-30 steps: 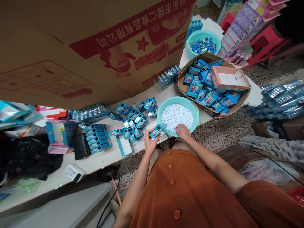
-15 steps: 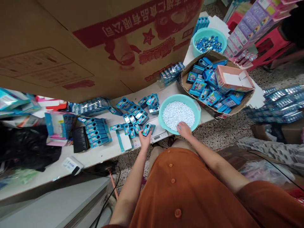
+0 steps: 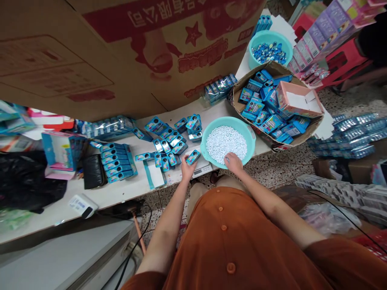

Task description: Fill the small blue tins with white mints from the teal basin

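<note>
In the head view my left hand [image 3: 187,170] is closed round a small blue box [image 3: 193,156] with a dark round spot on its face. It is just left of a turquoise basin [image 3: 252,151], above a flat white scale [image 3: 202,169] with a small display. Inside the basin lies a heap of small white candy-like pieces [image 3: 223,139]. My right hand [image 3: 234,163] reaches over the near rim, its fingers bunched together at the pieces; the fingertips are partly hidden. Several similar blue boxes [image 3: 169,141] lie in a loose group left of the basin.
A tall cardboard carton [image 3: 145,92] stands along the table's back. To the right are an open carton [image 3: 237,108] of blue packs and another turquoise basin [image 3: 254,64] with shiny blue pieces. Stacked blue boxes [image 3: 116,163] and a black wallet [image 3: 93,171] lie leftward.
My left hand went from the basin's rim leftward to the group of blue boxes, then slightly back right with one box. My right hand stays at the white pieces. The view has shifted a little.
</note>
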`<state>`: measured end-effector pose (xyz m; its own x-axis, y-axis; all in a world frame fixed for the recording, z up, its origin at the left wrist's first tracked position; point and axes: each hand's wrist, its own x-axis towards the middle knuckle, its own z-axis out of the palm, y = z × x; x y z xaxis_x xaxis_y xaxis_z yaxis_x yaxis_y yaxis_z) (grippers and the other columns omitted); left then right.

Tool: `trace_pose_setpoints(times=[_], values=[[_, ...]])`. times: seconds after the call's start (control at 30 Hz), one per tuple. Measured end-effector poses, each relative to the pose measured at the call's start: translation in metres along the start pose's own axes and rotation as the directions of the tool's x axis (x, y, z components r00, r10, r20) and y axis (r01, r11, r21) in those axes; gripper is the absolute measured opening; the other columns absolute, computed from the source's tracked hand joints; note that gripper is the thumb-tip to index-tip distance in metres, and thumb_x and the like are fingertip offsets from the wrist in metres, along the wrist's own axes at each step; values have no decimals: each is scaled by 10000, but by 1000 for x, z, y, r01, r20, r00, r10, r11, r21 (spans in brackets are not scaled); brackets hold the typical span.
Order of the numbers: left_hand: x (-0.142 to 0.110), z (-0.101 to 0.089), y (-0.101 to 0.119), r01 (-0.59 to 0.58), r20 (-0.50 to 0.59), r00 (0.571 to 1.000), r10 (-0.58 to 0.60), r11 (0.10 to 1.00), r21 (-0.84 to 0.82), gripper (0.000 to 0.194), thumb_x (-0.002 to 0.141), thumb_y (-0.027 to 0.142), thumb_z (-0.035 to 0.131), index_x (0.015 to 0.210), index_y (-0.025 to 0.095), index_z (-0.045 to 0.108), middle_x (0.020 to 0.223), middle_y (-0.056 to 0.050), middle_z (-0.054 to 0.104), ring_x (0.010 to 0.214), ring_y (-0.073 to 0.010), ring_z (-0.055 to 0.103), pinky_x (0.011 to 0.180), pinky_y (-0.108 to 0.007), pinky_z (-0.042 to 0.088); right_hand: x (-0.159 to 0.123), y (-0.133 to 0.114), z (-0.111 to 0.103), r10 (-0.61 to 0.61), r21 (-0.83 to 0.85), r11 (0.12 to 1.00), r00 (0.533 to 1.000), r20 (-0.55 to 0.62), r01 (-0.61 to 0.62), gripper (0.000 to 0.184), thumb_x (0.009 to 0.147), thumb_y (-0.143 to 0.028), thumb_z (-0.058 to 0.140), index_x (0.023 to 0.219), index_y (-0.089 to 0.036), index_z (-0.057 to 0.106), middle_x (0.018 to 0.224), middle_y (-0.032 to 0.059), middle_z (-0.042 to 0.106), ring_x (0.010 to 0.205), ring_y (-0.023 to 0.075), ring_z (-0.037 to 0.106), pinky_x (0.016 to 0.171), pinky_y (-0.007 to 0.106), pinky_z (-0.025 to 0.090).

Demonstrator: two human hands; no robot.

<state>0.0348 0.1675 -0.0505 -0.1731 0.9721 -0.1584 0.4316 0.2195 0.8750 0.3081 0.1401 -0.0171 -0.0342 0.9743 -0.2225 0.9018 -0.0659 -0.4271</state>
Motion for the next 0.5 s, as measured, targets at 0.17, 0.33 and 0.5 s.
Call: trace_pose_setpoints(times=[0.17,0.33,0.5], values=[[-30,-15,-11,53,-105,993,-46,997,61,658,631,315,737,1198,203,423,1148,-104,536,1082,-233,527,918,-396,429,0,1,2,-7,-5,1000,1000,-17,6,194,881,-266,437,918,-182,608,969,74,573,934,192,475,820,283,358],[-73,-29,-36,210,-140,971,-193,970,120,570,651,353,709,1143,188,471,1066,-99,573,1020,-230,559,891,-404,448,0,1,0,-11,0,1000,1000,-8,11,197,879,-260,436,915,-177,611,968,79,575,932,195,475,812,285,359],[-101,-32,-61,303,-136,949,-283,940,157,556,618,343,726,1095,174,493,1005,-89,594,986,-233,576,895,-410,448,0,1,0,-18,9,1000,1000,-12,18,202,879,-264,435,922,-180,614,978,77,579,937,196,481,799,281,365]])
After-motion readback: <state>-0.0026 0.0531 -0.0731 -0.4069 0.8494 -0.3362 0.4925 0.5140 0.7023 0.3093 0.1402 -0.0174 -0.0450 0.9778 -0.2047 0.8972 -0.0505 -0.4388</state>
